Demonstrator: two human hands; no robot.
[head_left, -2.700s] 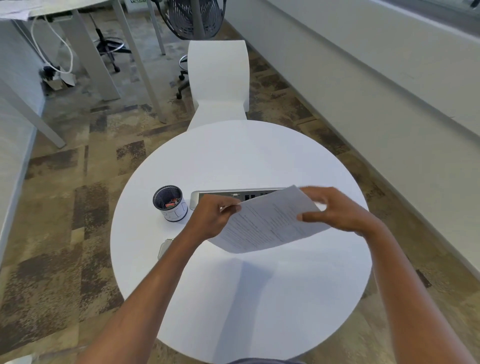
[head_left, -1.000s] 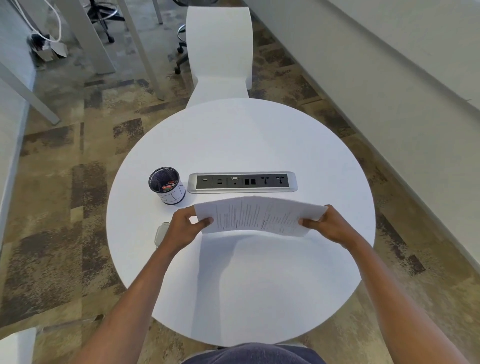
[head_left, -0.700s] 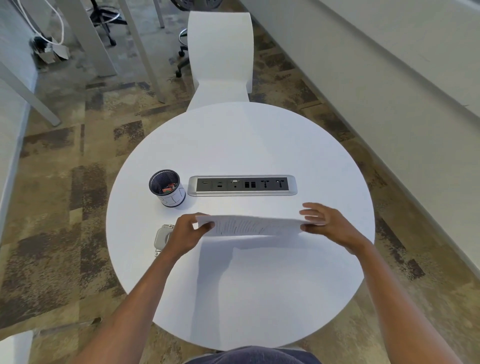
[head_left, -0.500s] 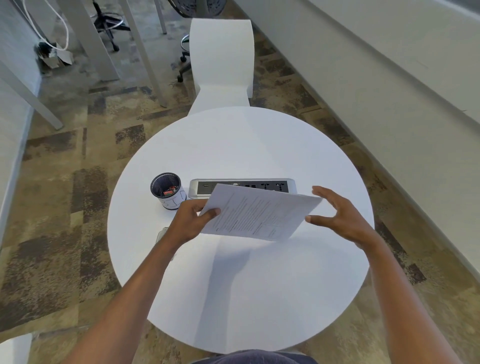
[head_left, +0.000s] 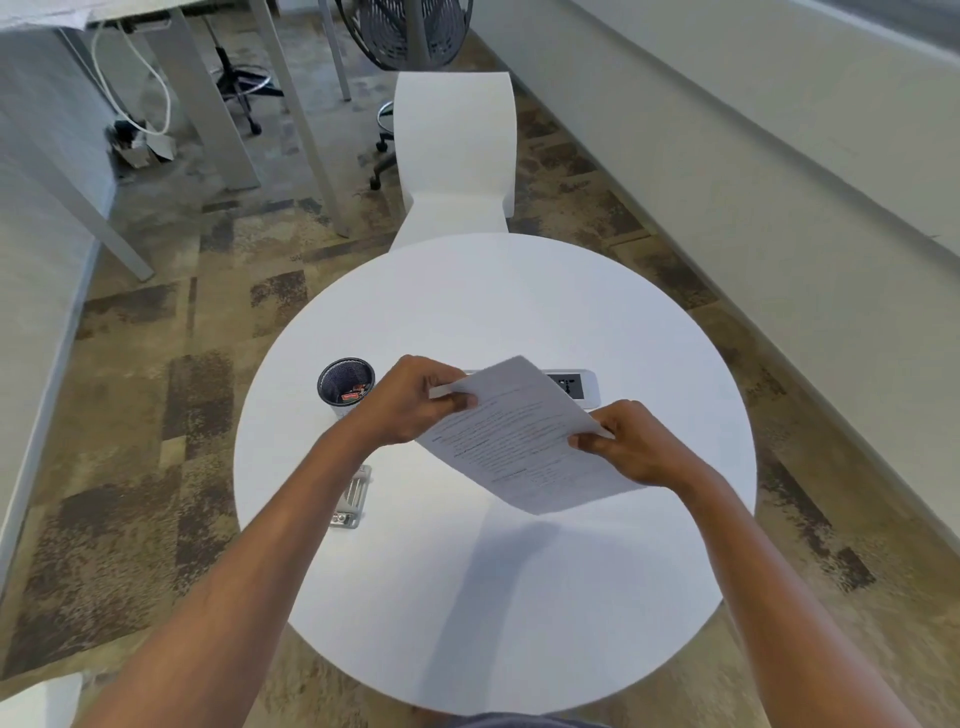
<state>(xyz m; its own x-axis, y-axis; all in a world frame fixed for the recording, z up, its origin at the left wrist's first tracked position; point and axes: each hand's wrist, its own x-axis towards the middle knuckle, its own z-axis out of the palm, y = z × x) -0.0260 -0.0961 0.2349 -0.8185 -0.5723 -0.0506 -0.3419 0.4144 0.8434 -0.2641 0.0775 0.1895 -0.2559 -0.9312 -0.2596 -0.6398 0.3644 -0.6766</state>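
A thin stack of printed paper sheets (head_left: 524, 441) hangs tilted above the round white table (head_left: 519, 597). My left hand (head_left: 415, 402) pinches the stack's upper left edge between thumb and fingers. My right hand (head_left: 634, 449) pinches its right edge, thumb on top. The paper hides most of the power socket strip (head_left: 576, 387) set into the tabletop.
A dark mesh cup (head_left: 345, 387) holding small items stands left of my left hand. A clear stapler-like object (head_left: 353, 499) lies under my left forearm. A white chair (head_left: 454, 156) stands beyond the table, desk legs at back left, a wall ledge on the right.
The paper stack was tapped flat-edged on the table, then lifted and turned. My right hand, briefly open beside it, now pinches its right edge again.
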